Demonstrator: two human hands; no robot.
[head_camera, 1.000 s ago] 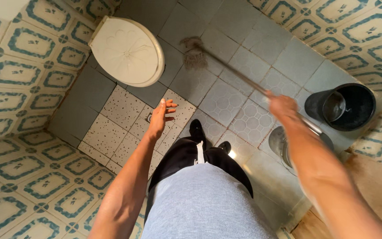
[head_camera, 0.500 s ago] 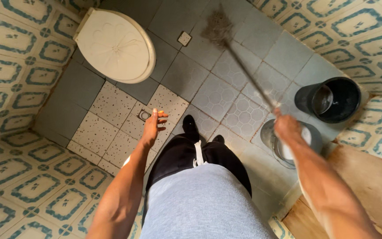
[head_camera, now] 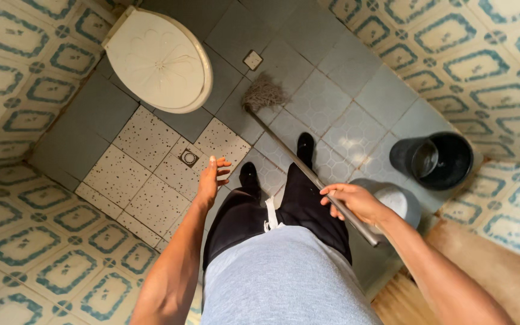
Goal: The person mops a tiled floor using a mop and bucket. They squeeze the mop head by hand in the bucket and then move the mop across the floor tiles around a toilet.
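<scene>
Grey stringy mop [head_camera: 264, 94], head on floor tiles near cream toilet lid [head_camera: 159, 58]; right hand [head_camera: 351, 201] clamped round its metal handle. Left hand [head_camera: 210, 176] free, fingers slightly spread, above speckled tiles. Black bucket [head_camera: 439, 160] stands at right.

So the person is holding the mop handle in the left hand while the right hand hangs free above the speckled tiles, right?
Not quite: the head view shows the sides swapped. The right hand grips the mop handle, and the left hand hangs free, open, above the speckled tiles.
</scene>
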